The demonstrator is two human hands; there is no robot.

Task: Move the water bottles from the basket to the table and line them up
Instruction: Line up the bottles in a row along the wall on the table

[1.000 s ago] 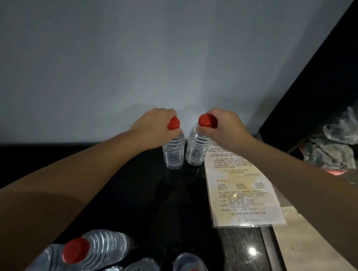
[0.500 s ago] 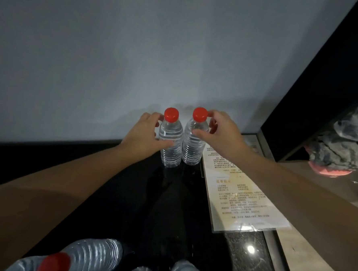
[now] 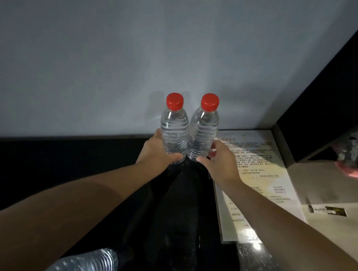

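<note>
Printed sheet: text too small to read.

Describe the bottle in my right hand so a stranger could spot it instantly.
Against the grey wall, on the black table, two red-capped bottles stand side by side. It is the right bottle, held low by the right hand, nearest the printed sheet; the left bottle stands farther off.

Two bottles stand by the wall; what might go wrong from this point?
The left bottle and right bottle stand touching, each gripped low by the left hand and right hand; a nudge on release may topple both. The right bottle's base is close to the printed sheet; resting on its edge, it might rock.
</note>
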